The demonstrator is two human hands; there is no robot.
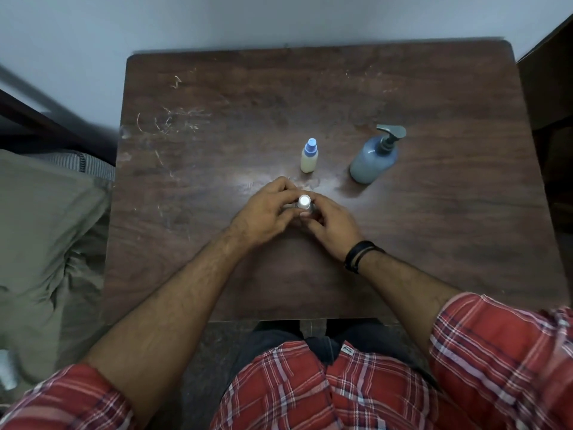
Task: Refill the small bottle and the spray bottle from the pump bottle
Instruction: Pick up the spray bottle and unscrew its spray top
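The table (217, 97) is bearing the blue pump bottle (372, 159) right, the spray bottle (309, 158) mid-table. Both hands, left (263, 212) and right (328, 221), are curling round the white-capped small bottle (304, 202), probably light and slippery; gripping its body is suiting best.

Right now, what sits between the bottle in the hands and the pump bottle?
Nothing: in the head view only bare wooden table lies between the small bottle and the pump bottle. The spray bottle stands off that line.
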